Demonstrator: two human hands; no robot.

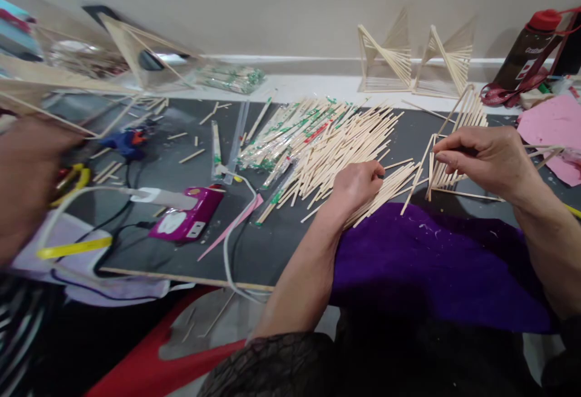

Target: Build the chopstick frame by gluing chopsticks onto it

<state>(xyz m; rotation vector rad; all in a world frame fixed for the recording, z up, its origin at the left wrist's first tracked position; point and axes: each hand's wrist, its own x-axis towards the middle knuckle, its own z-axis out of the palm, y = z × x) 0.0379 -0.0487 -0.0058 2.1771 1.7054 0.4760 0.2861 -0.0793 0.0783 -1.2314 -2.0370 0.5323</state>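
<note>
My left hand (359, 184) rests low over the right side of a big pile of loose wooden sticks (345, 149), its fingers curled; whether a stick is between them is hidden. On the right, my right hand (476, 152) pinches at the top corner of a stick frame (431, 170) standing on the dark table, thumb and forefinger together at its upper end. Slanted sticks fan out behind that hand. A purple cloth (426, 264) lies below both hands, over the table's front edge.
Two finished-looking twisted stick structures (390, 58) stand by the wall, near a bottle (529, 52). Left are a purple power adapter (186, 214) with cables, a blue glue gun (127, 141), wrapped chopsticks (281, 134) and another person's blurred arm (31, 173). Pink paper (551, 131) lies right.
</note>
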